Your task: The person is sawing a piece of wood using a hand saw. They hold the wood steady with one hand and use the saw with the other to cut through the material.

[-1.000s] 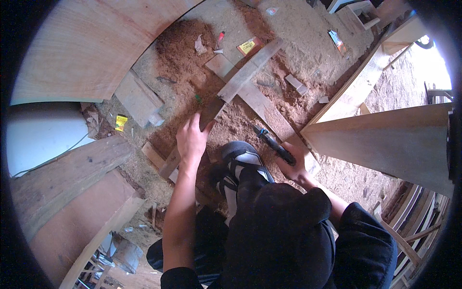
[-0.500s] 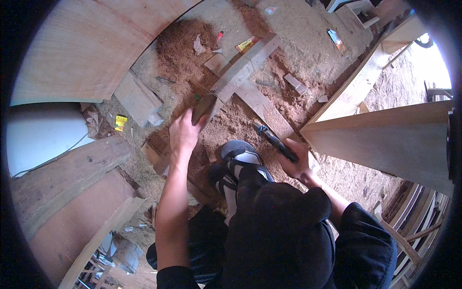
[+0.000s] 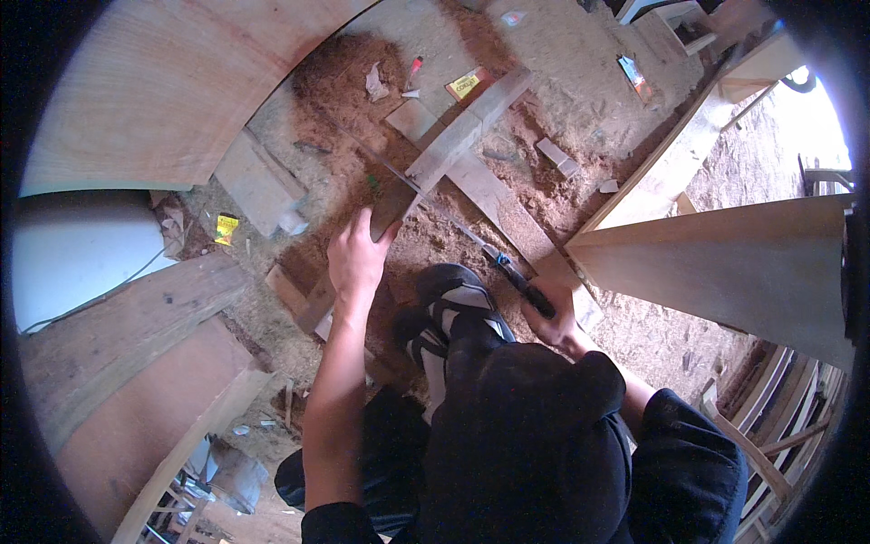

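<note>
My right hand (image 3: 555,317) is closed round the black handle of a hand saw (image 3: 520,279), which has a blue part near the blade. The thin blade slants far left across a wooden beam (image 3: 471,127), close to the beam's near end. My left hand (image 3: 355,258) grips that near end, its thumb on one side and its fingers on the other. The beam rests across a flat board (image 3: 498,199) on the ground. How deep the blade sits in the wood is hard to tell. My sandalled feet (image 3: 453,299) are just this side of the beam.
Sawdust (image 3: 349,72) covers the ground. A small offcut (image 3: 556,158) lies right of the beam, and yellow packets (image 3: 227,229) are scattered about. A large wooden panel (image 3: 163,91) fills the far left; a wooden frame (image 3: 716,254) stands at the right. Thick planks (image 3: 136,304) lie at the left.
The saw handle and my right hand have shifted slightly toward me and to the right. More of the blade now shows on both sides of the beam. My left hand stays at the beam's end.
</note>
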### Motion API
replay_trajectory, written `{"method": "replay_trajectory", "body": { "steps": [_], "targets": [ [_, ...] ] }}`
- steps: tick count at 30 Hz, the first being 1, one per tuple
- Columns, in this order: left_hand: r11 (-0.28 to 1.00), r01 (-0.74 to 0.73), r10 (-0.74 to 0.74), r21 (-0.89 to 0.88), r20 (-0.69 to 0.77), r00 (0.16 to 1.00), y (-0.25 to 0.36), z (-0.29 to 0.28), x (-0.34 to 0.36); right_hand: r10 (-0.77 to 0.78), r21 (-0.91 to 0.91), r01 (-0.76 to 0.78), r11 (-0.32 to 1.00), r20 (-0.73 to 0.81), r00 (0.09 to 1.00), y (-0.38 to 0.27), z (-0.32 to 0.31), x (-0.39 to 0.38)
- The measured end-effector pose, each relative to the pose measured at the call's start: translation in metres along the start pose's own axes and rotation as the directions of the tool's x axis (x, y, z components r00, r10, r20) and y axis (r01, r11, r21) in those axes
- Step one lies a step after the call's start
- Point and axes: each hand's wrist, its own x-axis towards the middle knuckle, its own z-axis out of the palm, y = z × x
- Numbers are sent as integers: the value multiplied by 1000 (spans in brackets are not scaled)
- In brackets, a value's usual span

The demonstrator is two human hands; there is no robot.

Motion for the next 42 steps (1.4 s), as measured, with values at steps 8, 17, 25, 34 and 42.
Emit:
{"method": "replay_trajectory", "body": {
  "steps": [8,17,25,34,42],
  "targets": [
    [989,-131,142,72,-178,974,-4,15,-11,167,96,-162,982,-52,985,-71,-9,6],
    [992,-122,127,41,-152,980,-7,16,-10,35,0,-35,999,-39,999,-69,-13,34],
    [991,-102,110,87,-89,990,-5,8,-9,78,102,-77,992,-7,997,-51,-11,23],
    [987,-136,148,86,-152,977,-6,15,-12,-78,-30,76,997,-50,996,8,-24,-32],
    [996,-66,71,64,-72,995,-4,15,-11,-89,-10,88,996,-29,996,-24,-5,9]
  ]
}}
